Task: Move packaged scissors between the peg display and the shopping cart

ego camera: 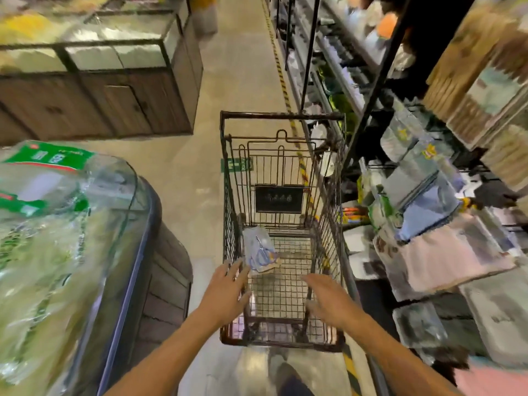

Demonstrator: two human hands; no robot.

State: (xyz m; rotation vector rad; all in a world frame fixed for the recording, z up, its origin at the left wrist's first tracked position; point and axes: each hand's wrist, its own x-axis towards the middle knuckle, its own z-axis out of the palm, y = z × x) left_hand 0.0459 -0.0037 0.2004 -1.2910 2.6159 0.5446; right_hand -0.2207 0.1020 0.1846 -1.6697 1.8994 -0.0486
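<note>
One packaged pair of scissors [259,250] lies in my shopping cart [228,224], leaning into the left rear corner of the basket. Both my hands are empty with fingers spread: my left hand [225,292] hovers at the cart's left rim just beside the pack, and my right hand [328,301] hangs over the basket's right side. I judge I am either just past dropping the pack in or about to lift it out; the next move would be pinching its card edge and rising straight up. The wire walls hem the pack in, with the freezer case [137,252] left and crowded shelves [428,224] right.
</note>
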